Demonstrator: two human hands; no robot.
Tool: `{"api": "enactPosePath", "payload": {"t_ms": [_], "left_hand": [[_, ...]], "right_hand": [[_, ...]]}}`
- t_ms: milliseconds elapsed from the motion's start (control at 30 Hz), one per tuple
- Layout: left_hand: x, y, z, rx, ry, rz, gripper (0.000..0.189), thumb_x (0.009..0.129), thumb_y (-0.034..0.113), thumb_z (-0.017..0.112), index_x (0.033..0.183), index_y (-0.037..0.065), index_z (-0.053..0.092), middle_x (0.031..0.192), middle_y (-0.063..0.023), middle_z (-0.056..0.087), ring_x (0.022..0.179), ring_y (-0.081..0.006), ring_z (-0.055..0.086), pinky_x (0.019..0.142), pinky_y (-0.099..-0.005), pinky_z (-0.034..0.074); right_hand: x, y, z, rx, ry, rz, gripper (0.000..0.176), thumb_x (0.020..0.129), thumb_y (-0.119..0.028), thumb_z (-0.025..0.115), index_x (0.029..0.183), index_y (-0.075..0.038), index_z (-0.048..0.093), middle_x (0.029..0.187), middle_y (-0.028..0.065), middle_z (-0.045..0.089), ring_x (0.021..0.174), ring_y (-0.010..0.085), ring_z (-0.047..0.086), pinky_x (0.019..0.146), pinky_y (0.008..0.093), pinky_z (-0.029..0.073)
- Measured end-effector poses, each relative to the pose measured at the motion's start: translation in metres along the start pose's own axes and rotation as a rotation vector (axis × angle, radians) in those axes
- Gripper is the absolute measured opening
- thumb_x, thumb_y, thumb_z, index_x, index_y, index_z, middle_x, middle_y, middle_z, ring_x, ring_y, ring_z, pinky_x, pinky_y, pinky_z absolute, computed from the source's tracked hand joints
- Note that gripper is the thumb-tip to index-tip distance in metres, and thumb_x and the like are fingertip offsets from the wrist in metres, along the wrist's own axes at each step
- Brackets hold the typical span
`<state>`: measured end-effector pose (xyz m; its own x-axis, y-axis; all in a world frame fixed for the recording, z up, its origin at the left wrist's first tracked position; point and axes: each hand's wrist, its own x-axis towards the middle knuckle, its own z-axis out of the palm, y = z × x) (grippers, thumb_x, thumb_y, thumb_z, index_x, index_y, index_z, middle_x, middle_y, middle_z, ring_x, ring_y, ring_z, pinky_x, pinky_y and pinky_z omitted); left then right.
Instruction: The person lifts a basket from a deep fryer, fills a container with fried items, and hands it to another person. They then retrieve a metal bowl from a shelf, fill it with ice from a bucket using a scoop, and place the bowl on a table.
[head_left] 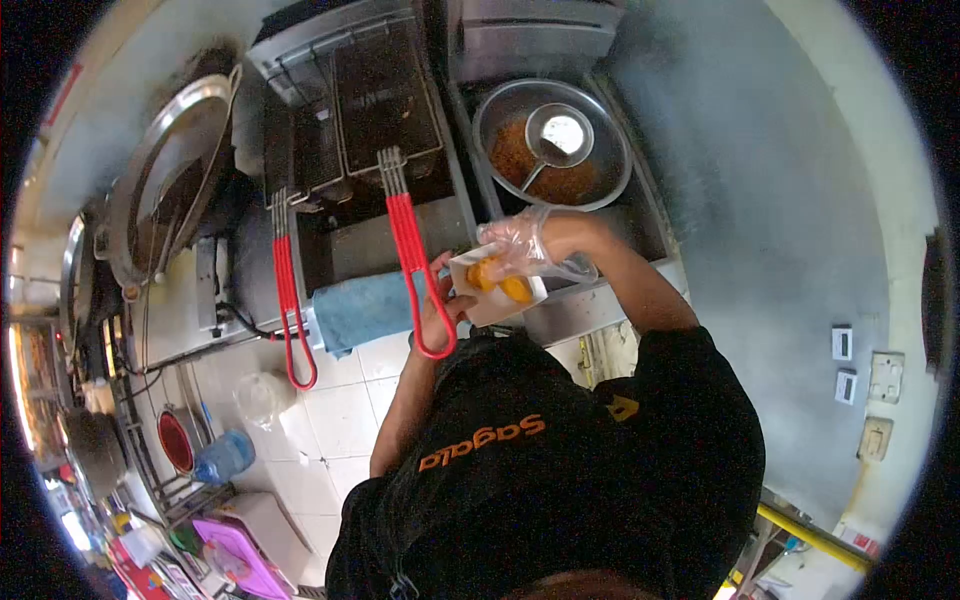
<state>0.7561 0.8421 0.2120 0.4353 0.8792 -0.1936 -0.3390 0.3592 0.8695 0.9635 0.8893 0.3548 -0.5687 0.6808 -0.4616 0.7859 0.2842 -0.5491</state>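
My left hand [440,312] grips a small white paper food tray [490,308] from its left side. Golden-yellow pieces of fried food [515,289] lie inside it. My right hand [525,245], in a clear plastic glove, reaches over the tray's far side. Its fingers are bent down at the food, and whatever they pinch is hidden by the hand and glove. Just beyond the right hand, a large metal bowl [613,185] holds brown crumbs and a round metal strainer [560,135].
Fryer baskets with red handles [405,235] [286,270] jut out over the counter edge to the left. A blue cloth [365,310] hangs over that edge. A large round pan [140,190] stands farther left. A plastic water jug [224,457] lies on the tiled floor.
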Motion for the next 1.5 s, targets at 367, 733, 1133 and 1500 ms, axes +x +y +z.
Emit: {"api": "enactPosePath", "payload": {"t_ms": [367,733,1133,1500], "left_hand": [[-0.005,0.009,0.007,-0.088,-0.013,0.039,0.081,0.061,-0.008,0.051,0.134,0.011,0.021,0.117,-0.015,0.046,0.103,-0.0233,0.05,0.081,-0.0306,0.044],[-0.014,0.009,-0.009,-0.06,0.064,0.071,0.082,0.057,0.005,0.061,0.131,0.008,0.025,0.122,-0.0142,0.043,0.115,-0.0282,0.043,0.096,-0.0389,0.038],[-0.022,0.01,-0.02,0.015,0.131,0.081,0.077,0.059,-0.01,0.052,0.131,0.008,0.03,0.121,-0.0089,0.041,0.102,-0.0185,0.048,0.076,-0.0267,0.043],[-0.038,0.033,-0.007,-0.151,0.202,0.09,0.077,0.057,-0.005,0.046,0.131,0.012,0.03,0.119,-0.0065,0.041,0.101,-0.017,0.046,0.079,-0.0259,0.044]], "right_hand": [[-0.064,0.092,-0.1,1.076,0.222,-0.191,0.04,0.087,-0.018,0.052,0.122,-0.001,0.043,0.114,0.0117,0.054,0.099,0.0185,0.055,0.081,0.0298,0.047],[0.007,0.214,-0.047,1.471,0.366,0.329,0.057,0.087,-0.051,0.037,0.123,-0.007,0.045,0.119,0.0149,0.051,0.105,0.0289,0.052,0.09,0.0404,0.04],[-0.002,0.201,-0.032,-0.402,0.491,0.191,0.036,0.088,-0.035,0.043,0.113,-0.013,0.056,0.106,0.0118,0.06,0.095,0.0258,0.057,0.087,0.0327,0.043],[0.035,0.286,-0.015,-0.233,0.28,0.171,0.041,0.088,-0.034,0.048,0.118,-0.007,0.051,0.107,0.0089,0.059,0.091,0.0223,0.055,0.08,0.0349,0.045]]}}
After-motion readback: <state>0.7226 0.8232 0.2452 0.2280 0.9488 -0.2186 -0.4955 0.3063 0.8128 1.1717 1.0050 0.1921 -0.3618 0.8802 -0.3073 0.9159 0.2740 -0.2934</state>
